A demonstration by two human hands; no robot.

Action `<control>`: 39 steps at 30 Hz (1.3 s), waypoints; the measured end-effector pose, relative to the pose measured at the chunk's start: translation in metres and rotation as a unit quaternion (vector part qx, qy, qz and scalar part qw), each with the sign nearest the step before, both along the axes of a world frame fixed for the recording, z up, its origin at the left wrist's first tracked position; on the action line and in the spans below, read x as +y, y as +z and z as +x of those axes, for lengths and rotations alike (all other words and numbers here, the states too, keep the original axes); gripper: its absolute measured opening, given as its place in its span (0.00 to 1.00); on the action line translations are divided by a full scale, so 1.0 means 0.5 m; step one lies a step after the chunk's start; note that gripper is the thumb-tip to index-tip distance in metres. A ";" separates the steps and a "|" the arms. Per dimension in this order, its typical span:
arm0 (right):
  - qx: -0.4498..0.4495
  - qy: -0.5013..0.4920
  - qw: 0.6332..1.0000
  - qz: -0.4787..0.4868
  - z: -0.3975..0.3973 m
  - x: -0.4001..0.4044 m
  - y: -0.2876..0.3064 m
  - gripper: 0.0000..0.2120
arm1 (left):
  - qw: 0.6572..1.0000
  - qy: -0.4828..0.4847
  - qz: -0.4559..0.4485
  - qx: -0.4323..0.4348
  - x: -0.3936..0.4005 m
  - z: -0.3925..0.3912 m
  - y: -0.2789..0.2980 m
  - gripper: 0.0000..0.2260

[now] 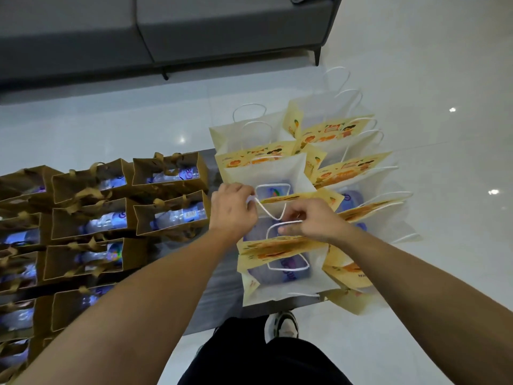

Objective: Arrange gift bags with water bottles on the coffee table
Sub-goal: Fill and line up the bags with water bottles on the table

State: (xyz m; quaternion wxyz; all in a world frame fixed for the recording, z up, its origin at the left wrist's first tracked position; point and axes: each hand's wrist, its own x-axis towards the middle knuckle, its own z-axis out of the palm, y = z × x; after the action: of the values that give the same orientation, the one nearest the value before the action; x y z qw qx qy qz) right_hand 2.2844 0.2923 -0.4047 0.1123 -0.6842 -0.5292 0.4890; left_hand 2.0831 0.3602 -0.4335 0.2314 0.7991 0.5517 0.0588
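Both bare hands are working over a pale yellow paper gift bag with cartoon print and white cord handles (pixel 273 173), which is standing open on the dark grey coffee table (pixel 222 284) at its right end. The left hand (pixel 231 208) is curling its fingers around one white cord handle (pixel 263 209) at the bag's left rim, and the cord is running taut from that hand toward the right hand. The right hand (pixel 311 220) is pinching the same cord near its bend, fingertips (pixel 288 216) drawn narrowly together, just above a second cord loop (pixel 280 225) that is lying across the bag's mouth.

Inside this bag a clear plastic water bottle with a purple-blue label (pixel 273 191) is lying on its side. Just in front of this bag, nearer the person, another yellow printed bag (pixel 277 273) is standing open with a bottle inside it. Behind it and to its right, more yellow printed bags (pixel 333 129) are crowding together, touching one another, some tilting rightward past the table edge.

To the left of the held bag, brown kraft paper bags with flat brown handles (pixel 88 220) are standing in close rows on the table, each showing a bottle lying inside. Far beyond the held bag, a grey sofa (pixel 194 29) is standing on the glossy white tiled floor (pixel 430 79). Below the held bag, a sneaker (pixel 281 325) and a black trouser leg (pixel 263 359) are showing.
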 end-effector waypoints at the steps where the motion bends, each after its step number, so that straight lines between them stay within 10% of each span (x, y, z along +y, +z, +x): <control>1: 0.029 -0.001 0.998 -0.054 0.009 0.008 0.003 0.13 | 1.000 -0.022 -0.010 0.018 0.008 0.002 -0.001 0.14; 4: 0.104 0.004 0.980 -0.169 0.044 0.033 0.021 0.19 | 0.995 -0.067 -0.014 0.075 0.030 0.011 -0.001 0.14; 8: 0.212 -0.136 0.963 -0.094 0.063 0.072 0.043 0.14 | 0.991 -0.064 -0.024 0.113 0.053 0.023 -0.003 0.12; 14: -0.146 0.002 0.989 -0.002 0.044 0.115 -0.016 0.09 | 0.996 -0.018 -0.064 0.062 0.057 0.028 -0.016 0.12; 39: -0.203 0.067 0.977 0.017 0.065 0.177 -0.041 0.09 | 0.986 0.133 -0.087 0.045 0.084 0.101 -0.009 0.11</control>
State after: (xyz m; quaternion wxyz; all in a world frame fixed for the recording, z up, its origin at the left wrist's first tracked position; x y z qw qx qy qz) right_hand 2.3167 0.3806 -0.4254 -0.0190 -0.7302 -0.5939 0.3373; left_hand 2.1336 0.4023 -0.4382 0.2652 0.6973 0.6660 0.0041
